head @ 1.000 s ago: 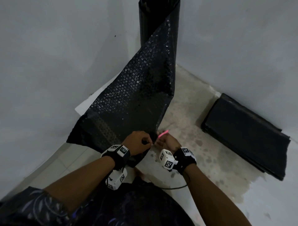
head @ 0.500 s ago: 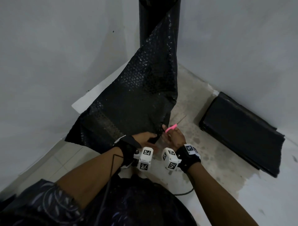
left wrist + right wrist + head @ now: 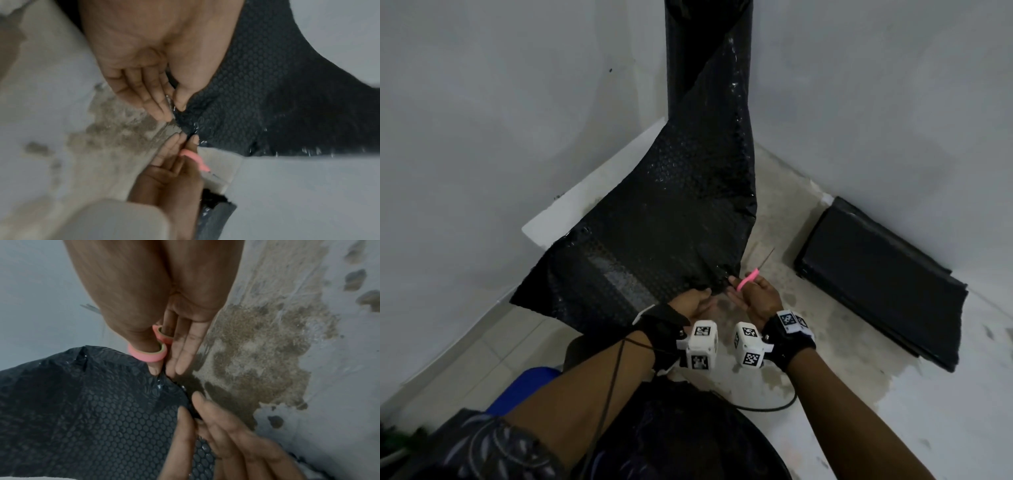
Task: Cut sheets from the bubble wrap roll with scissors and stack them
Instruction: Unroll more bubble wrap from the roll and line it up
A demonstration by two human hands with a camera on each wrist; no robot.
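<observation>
A black bubble wrap roll [image 3: 705,51] stands upright in the corner. Its loose sheet [image 3: 654,240] hangs down and out to my hands. My left hand [image 3: 705,294] pinches the sheet's near edge between thumb and fingers [image 3: 160,110]. My right hand [image 3: 736,291] is just to its right and holds pink-handled scissors [image 3: 748,279], blades pointing away to the upper right. In the right wrist view my thumb is through a pink loop [image 3: 148,355], while thumb tip and fingertips [image 3: 176,368] pinch the same edge of the bubble wrap [image 3: 102,402]. A stack of cut black sheets [image 3: 876,291] lies on the floor at right.
Grey walls close in on both sides of the corner. A white board [image 3: 585,205] lies under the sheet on the left. The floor [image 3: 791,212] between roll and stack is stained bare concrete. A black cable [image 3: 767,407] loops by my knees.
Both hands have moved forward along the sheet's edge toward the roll. My left wrist has turned so its camera faces up. The scissors now point away, with the blades showing.
</observation>
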